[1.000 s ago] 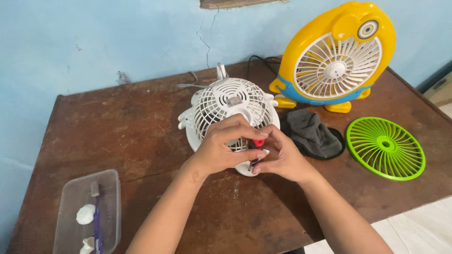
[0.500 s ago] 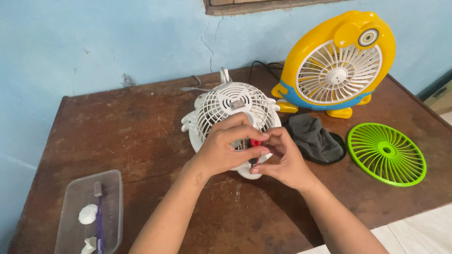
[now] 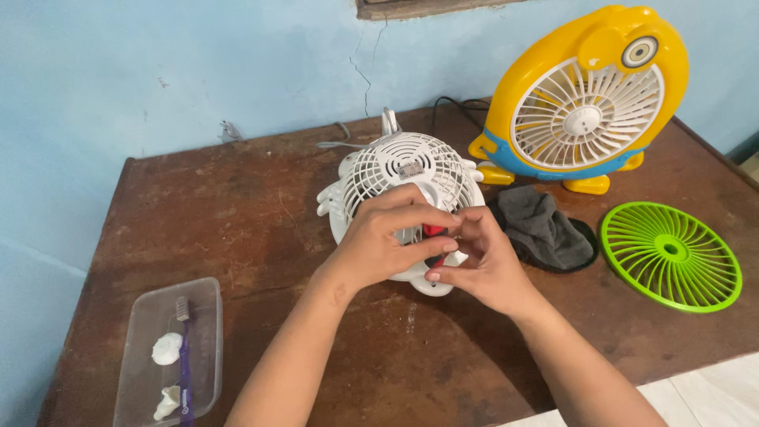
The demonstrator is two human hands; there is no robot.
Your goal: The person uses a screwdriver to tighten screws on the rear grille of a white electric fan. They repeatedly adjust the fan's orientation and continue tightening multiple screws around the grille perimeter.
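A small white fan (image 3: 403,178) with a round slatted grille and stubby feet at its sides lies face up near the middle of the brown wooden table (image 3: 237,221), between a clear plastic tray (image 3: 205,332) and a grey cloth (image 3: 545,229). The left hand (image 3: 383,245) rests over the fan's lower front, fingers curled on its grille. The right hand (image 3: 482,265) meets it there, fingertips pinched narrowly around a small red tool (image 3: 433,231), mostly hidden.

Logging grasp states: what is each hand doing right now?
Left hand: curled over the white fan.
Right hand: pinching a small red-handled tool.
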